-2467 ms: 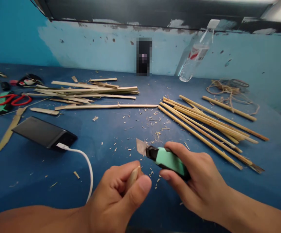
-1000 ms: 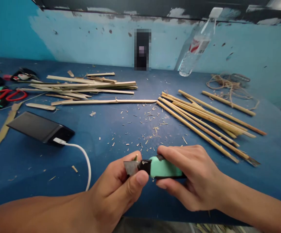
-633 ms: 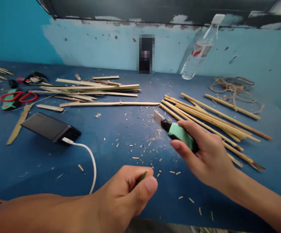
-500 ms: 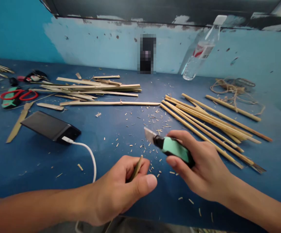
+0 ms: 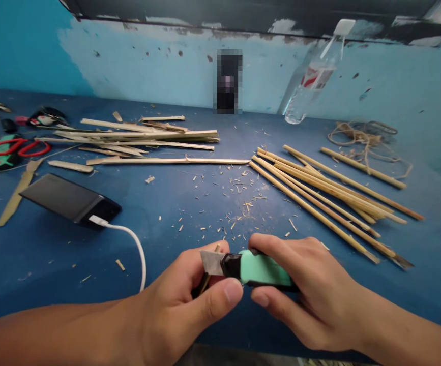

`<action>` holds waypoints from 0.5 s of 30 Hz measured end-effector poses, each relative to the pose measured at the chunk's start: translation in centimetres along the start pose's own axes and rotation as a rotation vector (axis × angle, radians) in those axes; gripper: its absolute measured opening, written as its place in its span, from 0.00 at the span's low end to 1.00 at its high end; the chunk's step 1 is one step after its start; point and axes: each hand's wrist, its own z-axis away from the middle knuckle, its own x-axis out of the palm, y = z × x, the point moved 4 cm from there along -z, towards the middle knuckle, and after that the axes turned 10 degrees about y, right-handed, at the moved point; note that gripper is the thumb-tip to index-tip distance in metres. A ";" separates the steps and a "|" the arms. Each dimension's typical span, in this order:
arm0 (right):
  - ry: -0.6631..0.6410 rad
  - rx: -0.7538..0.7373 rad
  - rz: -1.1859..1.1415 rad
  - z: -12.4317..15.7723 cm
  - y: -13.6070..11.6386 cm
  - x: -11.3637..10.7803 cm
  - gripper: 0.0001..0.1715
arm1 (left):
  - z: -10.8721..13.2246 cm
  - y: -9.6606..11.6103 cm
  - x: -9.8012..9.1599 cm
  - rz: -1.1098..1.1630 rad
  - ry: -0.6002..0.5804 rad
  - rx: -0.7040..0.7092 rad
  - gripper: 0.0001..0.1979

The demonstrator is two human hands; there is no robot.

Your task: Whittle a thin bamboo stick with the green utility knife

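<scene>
Our right hand [image 5: 312, 290] fingers clenched on the green knife [image 5: 258, 268], long axis horizontal, blade pointing left, our left hand [image 5: 182, 310] gripping the bamboo sliver [image 5: 205, 281], shavings on the tabletop [image 5: 52, 254]

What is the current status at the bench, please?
Left hand pinching bamboo stick. Right hand gripping utility knife, blade on the stick. Shavings beyond; nothing blocking.

Bare desk [image 5: 189, 203] is left ahead, flanked by the power bank [image 5: 69, 201] and round sticks [image 5: 327, 195].
</scene>
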 end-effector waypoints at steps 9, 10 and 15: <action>-0.001 0.012 0.044 0.4 -0.5 -0.2 0.14 | -0.3 -1.0 0.2 0.110 0.013 0.089 0.13; 0.003 0.014 0.048 0.4 -0.5 -0.3 0.13 | -0.3 -1.1 0.2 0.122 -0.024 0.065 0.12; 0.030 0.030 0.091 0.5 -0.8 -0.2 0.12 | -0.4 -1.4 0.3 0.239 0.039 0.008 0.12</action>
